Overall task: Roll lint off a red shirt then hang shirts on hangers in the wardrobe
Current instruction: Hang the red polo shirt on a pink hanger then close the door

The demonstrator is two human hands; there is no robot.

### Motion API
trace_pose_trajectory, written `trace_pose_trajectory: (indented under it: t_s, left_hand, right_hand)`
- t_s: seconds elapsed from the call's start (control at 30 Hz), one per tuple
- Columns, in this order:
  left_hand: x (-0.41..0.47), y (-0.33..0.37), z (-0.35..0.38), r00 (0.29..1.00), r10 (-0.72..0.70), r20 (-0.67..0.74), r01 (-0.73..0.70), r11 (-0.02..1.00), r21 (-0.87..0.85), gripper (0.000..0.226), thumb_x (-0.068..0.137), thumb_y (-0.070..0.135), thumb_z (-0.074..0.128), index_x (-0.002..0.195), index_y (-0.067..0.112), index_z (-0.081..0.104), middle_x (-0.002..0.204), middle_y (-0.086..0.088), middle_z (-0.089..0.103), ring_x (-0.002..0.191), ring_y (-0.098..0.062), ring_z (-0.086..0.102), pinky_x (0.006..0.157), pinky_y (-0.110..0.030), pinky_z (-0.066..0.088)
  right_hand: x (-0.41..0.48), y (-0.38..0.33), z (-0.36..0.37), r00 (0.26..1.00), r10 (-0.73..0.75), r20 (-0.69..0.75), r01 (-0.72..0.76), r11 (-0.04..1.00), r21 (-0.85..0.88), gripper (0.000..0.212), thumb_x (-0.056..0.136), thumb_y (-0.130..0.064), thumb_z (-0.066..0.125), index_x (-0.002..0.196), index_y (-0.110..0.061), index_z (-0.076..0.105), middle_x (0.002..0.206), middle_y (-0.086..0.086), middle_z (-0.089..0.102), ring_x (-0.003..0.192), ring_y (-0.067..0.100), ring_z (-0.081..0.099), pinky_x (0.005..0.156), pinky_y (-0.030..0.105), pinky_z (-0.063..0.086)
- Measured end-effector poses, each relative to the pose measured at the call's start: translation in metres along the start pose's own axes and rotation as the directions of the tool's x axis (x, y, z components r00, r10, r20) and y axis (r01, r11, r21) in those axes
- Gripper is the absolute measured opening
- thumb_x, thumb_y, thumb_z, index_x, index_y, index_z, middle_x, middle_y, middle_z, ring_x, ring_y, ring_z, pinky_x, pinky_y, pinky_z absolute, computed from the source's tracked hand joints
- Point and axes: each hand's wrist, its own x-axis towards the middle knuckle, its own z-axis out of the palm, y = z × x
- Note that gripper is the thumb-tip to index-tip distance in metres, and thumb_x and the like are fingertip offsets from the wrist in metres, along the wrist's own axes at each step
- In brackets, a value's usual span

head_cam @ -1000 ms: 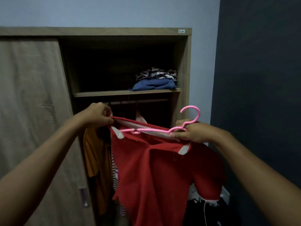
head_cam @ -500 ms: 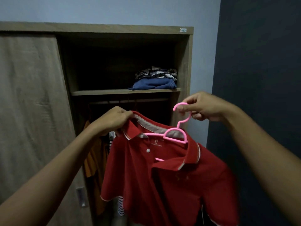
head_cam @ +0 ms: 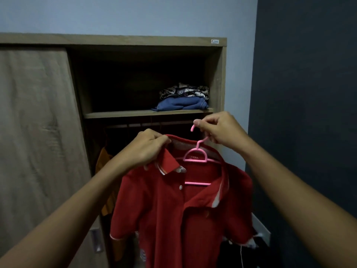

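A folded blue garment (head_cam: pixel 181 105) lies on the shelf (head_cam: pixel 119 114) at 12 o'clock, a black-and-white patterned cloth (head_cam: pixel 183 92) folded on top of it; pale blue wall (head_cam: pixel 135 14) above; dark grey wall (head_cam: pixel 309 74) at 3 o'clock.

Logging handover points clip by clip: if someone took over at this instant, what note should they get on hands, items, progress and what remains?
Left hand grips the collar of the red shirt. Right hand pinches the hook of the pink hanger.
The shirt sits on the hanger, held up in front of the open wardrobe, just below its shelf.
Done: shirt is on the hanger. Lint rolling cannot be judged here.
Left: the hook appears not yet on the rail; hang it there, near the orange garment, then any other shirts.
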Motion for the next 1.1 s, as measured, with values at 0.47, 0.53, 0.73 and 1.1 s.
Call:
trace_pose_trajectory:
  t_s: [0.47,0.53,0.73,1.1]
  left_hand:
    - [0.0,-0.043,0.001,0.961,0.277,-0.019,-0.26,0.921,0.291,0.041,0.1,0.057,0.042,0.086,0.027,0.066,0.081,0.008,0.069,0.082,-0.01,0.065,0.074,-0.033,0.048]
    - [-0.001,-0.053,0.006,0.968,0.239,0.073,-0.25,0.919,0.304,0.052,0.094,0.07,0.035,0.091,0.027,0.065,0.082,0.009,0.068,0.084,-0.012,0.064,0.087,-0.044,0.052]
    - [0.0,-0.071,0.018,0.976,0.214,0.049,-0.218,0.925,0.311,0.056,0.092,0.071,0.028,0.074,0.024,0.051,0.067,0.01,0.055,0.072,-0.014,0.054,0.097,-0.065,0.04]
    - [0.008,-0.096,0.021,0.966,0.258,0.017,-0.258,0.957,0.13,0.042,0.104,0.04,0.048,0.071,0.015,0.051,0.061,0.012,0.05,0.059,0.002,0.05,0.077,-0.038,0.033]
  right_hand:
    - [0.004,-0.032,0.022,0.982,-0.183,-0.046,0.185,0.982,0.037,0.025,0.093,-0.042,0.066,0.084,-0.023,0.08,0.059,0.002,0.062,0.042,0.011,0.053,0.045,0.024,0.041]
    - [0.007,-0.036,0.023,0.979,-0.197,-0.05,0.197,0.98,0.011,0.027,0.093,-0.042,0.066,0.085,-0.02,0.08,0.058,0.001,0.061,0.042,0.011,0.053,0.045,0.024,0.04]
    - [-0.001,-0.031,0.019,0.988,-0.142,-0.067,0.15,0.982,0.119,0.021,0.098,-0.03,0.062,0.096,-0.016,0.077,0.077,0.005,0.072,0.053,0.012,0.06,0.05,0.021,0.046]
    - [-0.029,0.043,-0.019,0.906,0.158,0.393,0.046,0.885,-0.463,0.019,0.095,-0.043,0.061,0.085,-0.03,0.069,0.085,-0.009,0.066,0.077,0.009,0.06,0.069,0.027,0.046]
